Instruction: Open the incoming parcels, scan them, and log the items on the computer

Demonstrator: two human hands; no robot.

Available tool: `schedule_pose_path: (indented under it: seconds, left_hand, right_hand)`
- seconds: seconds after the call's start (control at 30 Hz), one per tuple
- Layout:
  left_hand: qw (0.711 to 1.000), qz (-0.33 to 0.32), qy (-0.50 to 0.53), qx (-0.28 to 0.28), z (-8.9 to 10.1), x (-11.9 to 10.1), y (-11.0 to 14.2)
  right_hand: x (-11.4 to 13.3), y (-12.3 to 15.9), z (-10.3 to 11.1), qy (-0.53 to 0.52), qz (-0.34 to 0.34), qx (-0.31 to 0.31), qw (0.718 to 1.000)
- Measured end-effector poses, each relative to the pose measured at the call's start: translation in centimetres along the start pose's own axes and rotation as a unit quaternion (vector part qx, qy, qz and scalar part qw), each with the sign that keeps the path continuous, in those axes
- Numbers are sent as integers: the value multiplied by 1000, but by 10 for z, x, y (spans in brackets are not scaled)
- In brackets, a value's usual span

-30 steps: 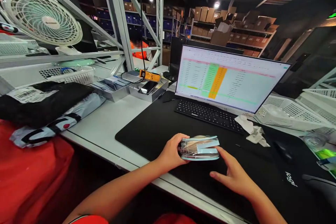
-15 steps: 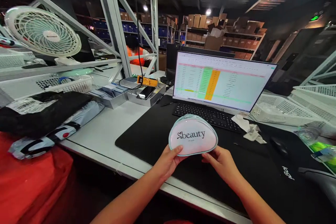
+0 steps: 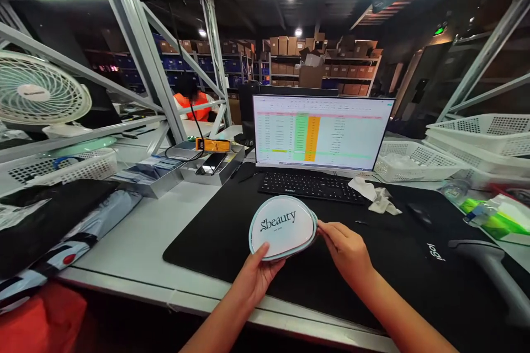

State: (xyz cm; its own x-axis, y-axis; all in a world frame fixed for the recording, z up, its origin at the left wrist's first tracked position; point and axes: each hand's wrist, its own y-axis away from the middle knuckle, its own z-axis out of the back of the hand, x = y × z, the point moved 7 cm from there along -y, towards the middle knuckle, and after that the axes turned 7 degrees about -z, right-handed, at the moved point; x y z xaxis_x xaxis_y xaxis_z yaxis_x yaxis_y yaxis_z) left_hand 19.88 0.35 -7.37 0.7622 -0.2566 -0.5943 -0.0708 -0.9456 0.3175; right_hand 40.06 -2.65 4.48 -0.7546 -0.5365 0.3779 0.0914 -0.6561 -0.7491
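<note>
A rounded white cosmetic pouch [image 3: 282, 236] with teal edging and "beauty" lettering is held tilted above the black desk mat [image 3: 199, 240]. My left hand [image 3: 259, 273] grips its lower left edge, thumb on the printed face and fingers underneath. At the pouch's right end, my right hand [image 3: 348, 248] is closed in a pinch on the edge. Whether a small zip pull is between those fingertips I cannot tell. Just beyond the pouch lies a black keyboard [image 3: 310, 186].
Behind the keyboard stands a monitor [image 3: 323, 132] showing a coloured spreadsheet. Crumpled tissue [image 3: 379, 198], a mouse [image 3: 420, 214] and a grey scanner [image 3: 488, 270] lie to the right. Bagged parcels [image 3: 62, 226] and a phone [image 3: 211, 163] are leftward. A person in orange [image 3: 201, 106] sits behind.
My right hand has moved from under the pouch's lower right edge up to its right end. The pouch has turned and tilted in my left hand. The whole view has shifted.
</note>
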Motion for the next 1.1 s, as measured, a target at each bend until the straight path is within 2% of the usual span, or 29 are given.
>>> schedule_pose_path:
  seconds: [0.13, 0.23, 0.47, 0.6, 0.7, 0.83, 1.0, 1.1]
  left_hand:
    - [1000, -3, -2, -4, 0, 4, 0]
    - [1000, -17, -11, 1, -1, 7, -2]
    - [998, -23, -54, -15, 0, 11, -4]
    - [997, -34, -73, -15, -2, 9, -5]
    - [994, -37, -99, 6, -2, 9, -8]
    - [983, -37, -168, 65, -4, -2, -16]
    - [963, -26, -228, 142, -21, -31, -25]
    - [954, 16, -243, 172, -30, -34, -30]
  right_hand:
    - [-10, 5, -6, -26, -77, 21, 997]
    - [-16, 7, -8, 5, -104, 11, 994]
    - [-18, 13, -6, 142, -38, -1, 989]
    - [-25, 13, -6, 167, -48, 6, 985]
    - [-30, 12, -3, 162, -37, 31, 986]
    - [-29, 4, 14, 182, 6, 31, 983]
    - [-17, -19, 33, 178, 40, 20, 983]
    - [-15, -36, 40, 179, 42, -15, 983]
